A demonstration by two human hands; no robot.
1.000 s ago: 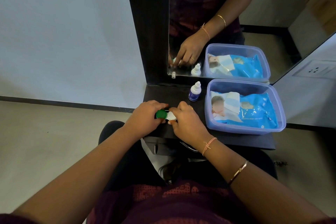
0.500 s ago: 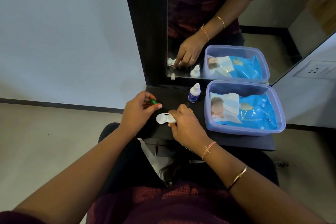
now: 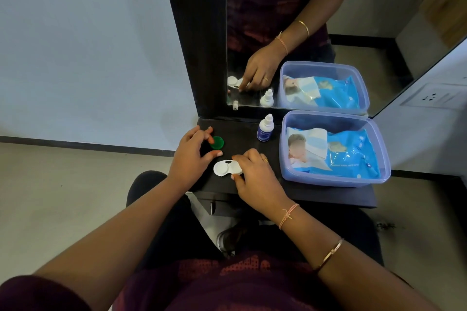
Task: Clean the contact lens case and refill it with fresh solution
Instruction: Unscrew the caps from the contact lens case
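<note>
Both hands low: left hand (image 3: 192, 156) spread beside green cap (image 3: 216, 143), right hand (image 3: 255, 174) gripping lens case (image 3: 225, 168).

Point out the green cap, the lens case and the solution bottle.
green cap (image 3: 216, 143), head view, middle of its top.
lens case (image 3: 223, 167), head view, open left well.
solution bottle (image 3: 264, 133), head view, blue label.

Looks like a dressing or vanity corner in somebody's home, not a lab or shop. There's a tall dark-framed mirror (image 3: 290, 33) at 12 o'clock standing right on a small dark counter (image 3: 316, 194), with a little dropper bottle (image 3: 265, 129) in front of it and a clear plastic tub (image 3: 333, 179) holding a blue pack of baby wipes (image 3: 348, 154) at 2 o'clock. Plain painted wall (image 3: 88, 45) at 10 o'clock, a wall socket (image 3: 434, 96) out at 3 o'clock, tiled floor (image 3: 63, 197) all around.
</note>
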